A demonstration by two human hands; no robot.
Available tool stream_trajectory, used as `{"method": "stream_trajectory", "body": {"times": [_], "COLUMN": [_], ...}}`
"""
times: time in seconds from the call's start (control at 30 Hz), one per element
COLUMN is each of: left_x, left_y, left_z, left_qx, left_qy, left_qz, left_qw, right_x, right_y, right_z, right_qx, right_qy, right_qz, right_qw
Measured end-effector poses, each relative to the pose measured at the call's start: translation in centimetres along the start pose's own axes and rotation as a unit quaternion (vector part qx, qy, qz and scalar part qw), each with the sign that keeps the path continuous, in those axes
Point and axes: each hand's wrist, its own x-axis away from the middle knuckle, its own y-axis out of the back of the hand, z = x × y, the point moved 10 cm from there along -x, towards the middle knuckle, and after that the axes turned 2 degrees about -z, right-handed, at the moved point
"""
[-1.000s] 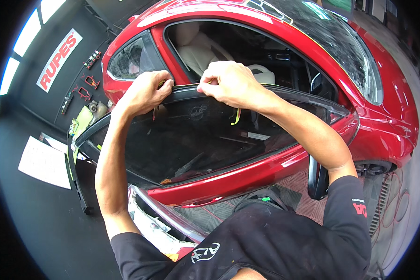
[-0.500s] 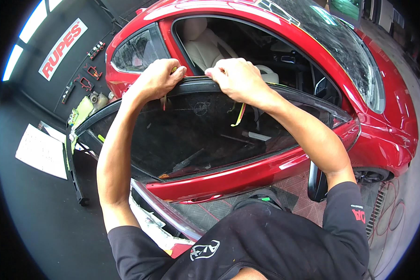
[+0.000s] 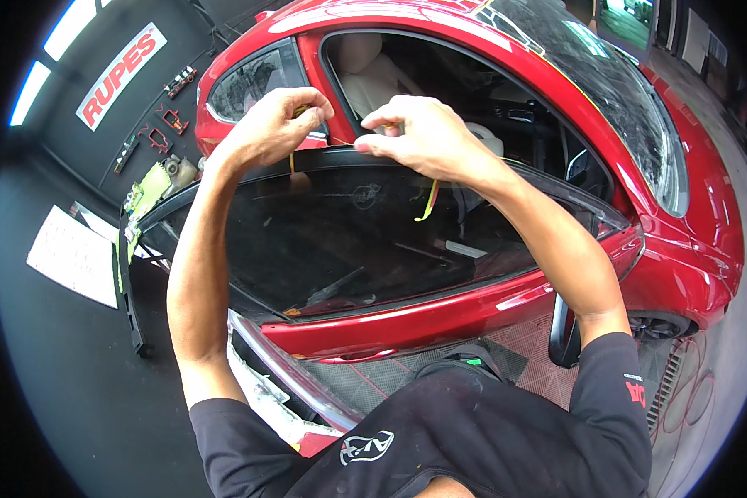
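Observation:
My left hand (image 3: 282, 124) is closed in a pinch just above the top edge of the red car door (image 3: 407, 324). Yellow tape shows between its fingers, and a short yellow end hangs below it. Over the same edge, farther right, my right hand (image 3: 427, 137) has bent fingers and a small gap between index fingertip and thumb. A narrow yellow tape strip (image 3: 429, 202) hangs beneath it in front of the dark door window (image 3: 365, 241). Whether the tape runs unbroken between both hands I cannot tell. The black window frame lies right under them.
Behind the door stands the red car body (image 3: 714, 241), with a pale seat (image 3: 373, 83) inside. A black side mirror (image 3: 563, 332) juts toward me. At left, a white sheet (image 3: 75, 256) and a black stand (image 3: 130, 307) are by the wall. Hoses (image 3: 699, 390) lie at right.
Both hands have risen slightly off the door's top edge. The index finger and thumb of my right hand have parted more. The hanging tape strip stays below my right hand.

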Motion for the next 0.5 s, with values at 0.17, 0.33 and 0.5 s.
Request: {"method": "stream_trajectory", "body": {"times": [0.17,0.33,0.5], "left_x": [0.6,1.1,1.7], "left_y": [-0.9,-2.2,-2.5], "left_z": [-0.8,-0.2,0.0], "left_qx": [-0.029,0.043,0.034], "left_qy": [-0.019,-0.018,-0.005], "left_qz": [0.094,0.109,0.007], "left_qw": [0.995,0.993,0.999], "right_x": [-3.1,-2.8,-2.0], "right_y": [-3.2,-4.0,-3.9], "right_z": [-0.3,-0.6,-1.0], "right_qx": [-0.039,-0.022,-0.013], "right_qy": [-0.015,-0.008,0.009], "right_qz": [0.099,0.054,0.005], "right_qw": [0.994,0.998,1.000]}}
